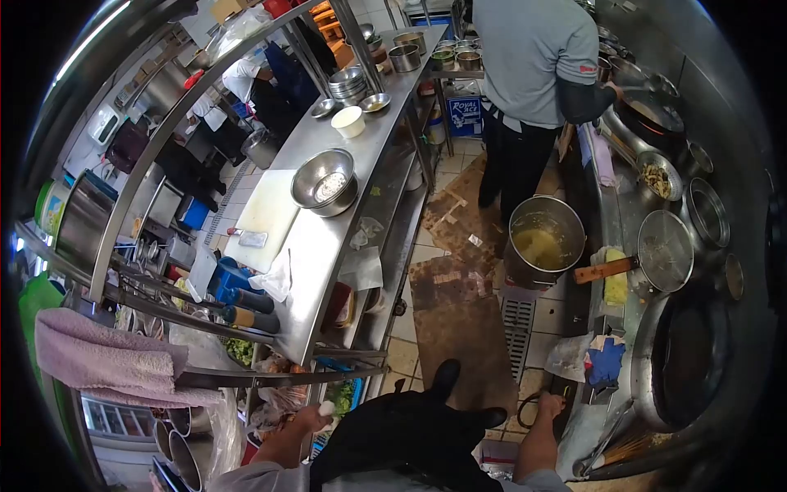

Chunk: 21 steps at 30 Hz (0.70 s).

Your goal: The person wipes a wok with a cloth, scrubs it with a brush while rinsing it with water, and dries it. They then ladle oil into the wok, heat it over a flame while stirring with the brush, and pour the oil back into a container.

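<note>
My left hand is low in the view, beside the lower shelf of the steel counter. Its fingers are closed on a small white roundish thing, too small to identify. On the other side of my dark apron, my right hand is closed around a thin dark curved handle. What that handle belongs to is hidden. Near my left hand lie bagged food and a blue crate with greens.
A co-worker stands ahead at the stove. A large pot of yellowish liquid stands on the right of the aisle. A strainer and a wok line the range. The counter holds a steel bowl and a cutting board.
</note>
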Available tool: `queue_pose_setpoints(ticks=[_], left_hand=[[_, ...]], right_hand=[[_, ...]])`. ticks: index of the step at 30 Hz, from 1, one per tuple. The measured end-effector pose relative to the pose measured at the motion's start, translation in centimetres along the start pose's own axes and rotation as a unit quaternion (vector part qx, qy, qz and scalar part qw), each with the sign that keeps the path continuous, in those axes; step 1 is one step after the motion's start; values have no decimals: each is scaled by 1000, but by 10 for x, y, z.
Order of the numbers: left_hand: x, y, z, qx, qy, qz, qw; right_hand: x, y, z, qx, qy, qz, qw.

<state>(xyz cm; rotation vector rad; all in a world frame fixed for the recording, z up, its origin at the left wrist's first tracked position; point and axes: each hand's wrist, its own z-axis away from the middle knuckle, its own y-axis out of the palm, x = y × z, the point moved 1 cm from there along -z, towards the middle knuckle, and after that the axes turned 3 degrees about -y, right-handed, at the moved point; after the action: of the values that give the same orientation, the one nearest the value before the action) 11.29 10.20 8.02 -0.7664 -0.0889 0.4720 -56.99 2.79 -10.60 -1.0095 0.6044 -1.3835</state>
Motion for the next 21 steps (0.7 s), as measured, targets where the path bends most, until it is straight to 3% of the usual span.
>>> queue_pose_setpoints(ticks=[4,8,10,12,17,18,20,21], left_hand=[[-70,-37,1,-21,12,6,1000],[-96,-40,-16,-44,72,16,996],[-119,-47,-16,-69,89,-52,992],[-134,-47,-16,-78,112,-65,989],[-167,-41,-1,-83,134,-84,984],[-174,-38,4,-79,127,-94,984],[-193,-34,17,-81,121,-85,986],[-200,-31,24,-82,111,-75,988]], right_hand=[[-2,-20,22,26,-34,-6,999],[0,-31,30,62,-52,-9,997],[-10,-32,30,79,-48,-19,996],[-13,-30,28,47,-104,-1,993],[-34,-17,11,97,-92,-40,990],[-38,-20,14,96,-90,-44,990],[-41,-27,32,34,-175,-75,981],[-44,-36,46,24,-165,-89,982]])
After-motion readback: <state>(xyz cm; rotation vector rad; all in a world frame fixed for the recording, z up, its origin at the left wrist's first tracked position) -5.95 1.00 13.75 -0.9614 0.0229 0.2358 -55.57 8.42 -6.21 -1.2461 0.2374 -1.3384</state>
